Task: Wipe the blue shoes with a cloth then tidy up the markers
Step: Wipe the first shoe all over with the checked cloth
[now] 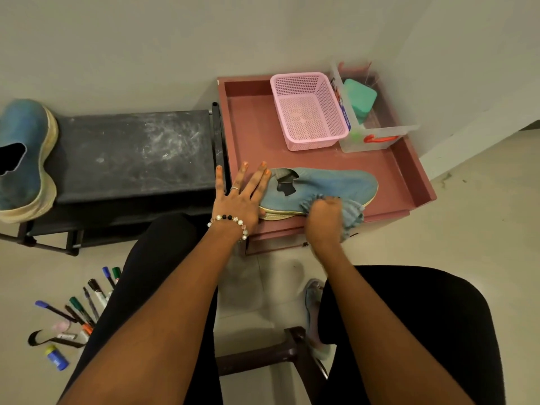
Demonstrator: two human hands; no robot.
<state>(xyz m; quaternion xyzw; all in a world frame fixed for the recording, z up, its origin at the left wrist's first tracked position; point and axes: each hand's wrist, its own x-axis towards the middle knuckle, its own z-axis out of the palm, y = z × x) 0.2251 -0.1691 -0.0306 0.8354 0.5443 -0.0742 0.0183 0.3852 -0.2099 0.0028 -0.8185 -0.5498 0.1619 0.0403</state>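
We see one blue shoe (327, 187) lying on its side on the pink counter (254, 133), toe to the right, sole edge toward us. The left hand (242, 197) lies flat with fingers spread wide, pressing on the heel end; it grips nothing, only pins the shoe down. There's a beaded bracelet (229, 222) on that wrist and a ring on one finger. The right hand (324, 214) is curled into a fist around a blue cloth (352, 213), bunched against the near side of the shoe, just above the sole.

The other blue shoe (24, 159) rests on the dark, scuffed bench (134, 150) at far left, well apart from the first. At the back of the counter sits a pink basket (308, 109), and just beside it a clear plastic box (377, 135) with a green block (359, 99) inside.

The markers (84, 305) lie scattered on the floor (467, 217) at lower left, by our left knee, with a small blue bottle (57, 358) near them. Between our knees we catch part of a dark stool (280, 349).
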